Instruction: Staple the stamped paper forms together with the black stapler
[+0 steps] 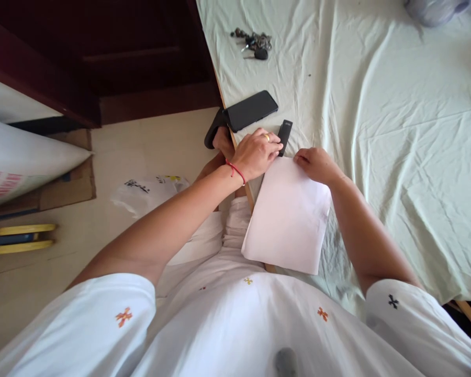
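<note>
White sheets of paper (pixel 288 217) lie at the table's near edge, overhanging it a little toward my lap. At their upper left corner is a slim black stapler (pixel 285 137), its far end pointing away from me. My left hand (pixel 258 152), with a gold ring and a red cord at the wrist, has its fingers closed on the stapler's near part. That near end is hidden under the fingers. My right hand (pixel 317 165) pinches the top edge of the paper, thumb and curled fingers together, just right of the stapler.
A black phone (pixel 251 110) lies beyond my left hand at the table edge, with a bunch of keys (pixel 255 43) farther off. A pale green cloth (pixel 377 131) covers the table. A plastic bag (pixel 149 193) and a large white sack (pixel 27 167) are at the left.
</note>
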Action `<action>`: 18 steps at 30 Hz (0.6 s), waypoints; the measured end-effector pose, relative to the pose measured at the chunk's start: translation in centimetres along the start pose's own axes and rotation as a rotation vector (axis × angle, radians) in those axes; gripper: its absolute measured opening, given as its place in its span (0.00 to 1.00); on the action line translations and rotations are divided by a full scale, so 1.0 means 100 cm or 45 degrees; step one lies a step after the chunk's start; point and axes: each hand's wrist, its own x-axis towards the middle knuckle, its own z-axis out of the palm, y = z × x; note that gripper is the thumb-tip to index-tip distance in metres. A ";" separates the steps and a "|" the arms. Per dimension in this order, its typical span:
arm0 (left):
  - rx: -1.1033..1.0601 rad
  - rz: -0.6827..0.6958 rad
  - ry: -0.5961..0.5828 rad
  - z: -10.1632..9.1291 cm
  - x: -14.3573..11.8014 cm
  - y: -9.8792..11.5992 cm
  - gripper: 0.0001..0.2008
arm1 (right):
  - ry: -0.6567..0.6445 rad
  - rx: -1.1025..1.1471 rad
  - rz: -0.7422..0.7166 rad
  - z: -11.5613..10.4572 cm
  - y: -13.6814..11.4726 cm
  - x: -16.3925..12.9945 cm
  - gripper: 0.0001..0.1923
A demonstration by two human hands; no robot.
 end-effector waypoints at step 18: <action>-1.661 -1.194 -0.060 0.006 -0.204 0.090 0.32 | 0.621 0.122 -0.405 -0.019 -0.076 -0.039 0.15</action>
